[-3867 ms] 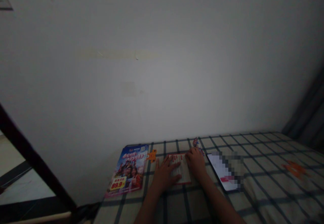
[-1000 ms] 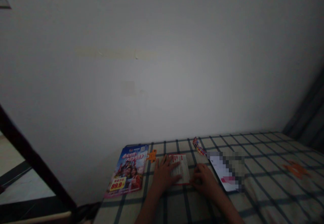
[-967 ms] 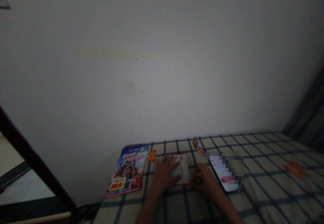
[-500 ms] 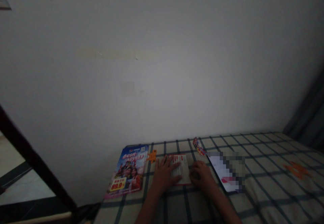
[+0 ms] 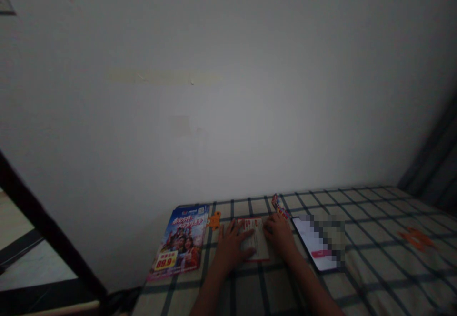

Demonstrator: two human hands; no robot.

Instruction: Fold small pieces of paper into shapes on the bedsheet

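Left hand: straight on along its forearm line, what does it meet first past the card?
Likely the wall. The left hand is spread partly over the card; past that, its line seems to run along the checked cloth up to the wall. Depth is hard to judge here.

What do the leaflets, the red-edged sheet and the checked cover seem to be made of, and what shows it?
Leaflets: probably smooth printed paper, by their thin, stacked edges; gloss uncertain in dim light.
Red-edged sheet: likely paper or thin card, lying flat with printed lines; finish unclear.
Checked cover: apparently matt fabric, by its soft creases.
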